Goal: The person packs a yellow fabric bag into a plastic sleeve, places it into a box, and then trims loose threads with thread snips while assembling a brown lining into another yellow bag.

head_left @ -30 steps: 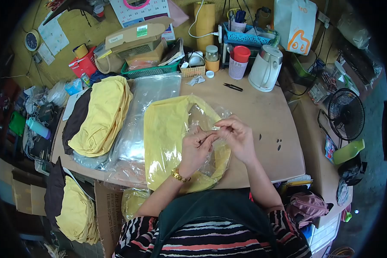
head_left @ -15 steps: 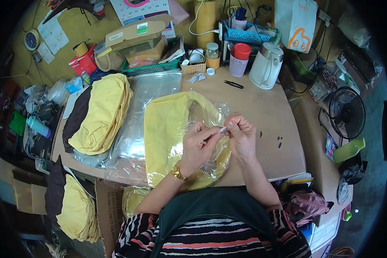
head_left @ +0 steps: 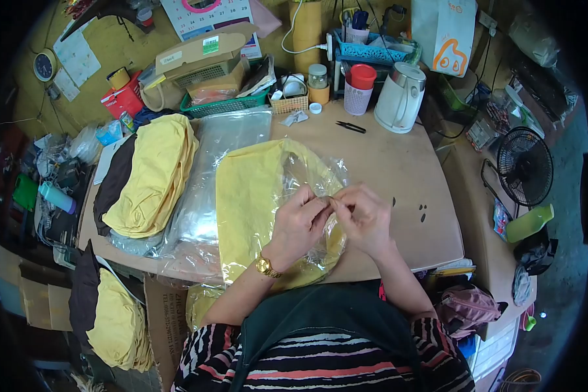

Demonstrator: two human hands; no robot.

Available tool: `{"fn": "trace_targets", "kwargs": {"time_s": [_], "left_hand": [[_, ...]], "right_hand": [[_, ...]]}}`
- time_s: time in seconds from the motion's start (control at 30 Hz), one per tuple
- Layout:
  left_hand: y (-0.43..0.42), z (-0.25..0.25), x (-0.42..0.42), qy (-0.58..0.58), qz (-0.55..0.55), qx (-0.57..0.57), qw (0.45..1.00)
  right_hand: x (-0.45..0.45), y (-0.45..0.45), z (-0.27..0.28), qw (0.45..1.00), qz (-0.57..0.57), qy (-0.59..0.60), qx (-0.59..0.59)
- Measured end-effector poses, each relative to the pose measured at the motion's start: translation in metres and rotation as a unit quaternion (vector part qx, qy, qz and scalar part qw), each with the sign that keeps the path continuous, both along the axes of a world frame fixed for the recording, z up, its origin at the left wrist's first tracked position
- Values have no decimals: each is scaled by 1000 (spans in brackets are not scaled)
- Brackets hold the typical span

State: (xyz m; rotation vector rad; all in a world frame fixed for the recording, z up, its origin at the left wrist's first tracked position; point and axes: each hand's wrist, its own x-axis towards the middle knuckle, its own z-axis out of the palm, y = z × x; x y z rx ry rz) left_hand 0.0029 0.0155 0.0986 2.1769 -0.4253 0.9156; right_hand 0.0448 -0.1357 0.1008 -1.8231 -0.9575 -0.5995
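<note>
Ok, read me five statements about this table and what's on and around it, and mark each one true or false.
1. The gold watch is on the left wrist. True.
2. The yellow cloth piece under the hands is bare, with no plastic on it. False: clear plastic covers it.
3. The kettle stands left of the red-topped cup. False: it stands to the cup's right.
4. The black snips lie on the table, apart from both hands. True.
5. The black fan stands left of the yellow stack. False: it is off to the far right.
</note>
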Motion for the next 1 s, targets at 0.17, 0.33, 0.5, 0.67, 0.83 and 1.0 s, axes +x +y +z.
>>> {"fn": "trace_targets", "kwargs": {"time_s": [0.17,0.33,0.5,0.67,0.83,1.0], "left_hand": [[-1,0,-5,31,-15,-42,999],[6,0,-4,62,-21,-58,996],[3,18,-14,112,-105,-99,983],[0,10,-10,115,-21,-123,985],[9,-7,-1,62,-67,-74,993],[6,11,-8,43,-122,-102,986]], "right_hand": [[4,3,-10,930,44,319,176],[-7,-5,16,991,35,125,4],[-2,-16,13,995,43,83,-26],[-4,-12,13,997,-3,60,-38],[17,-25,-12,833,260,484,60],[26,-29,-16,712,324,607,141]]}}
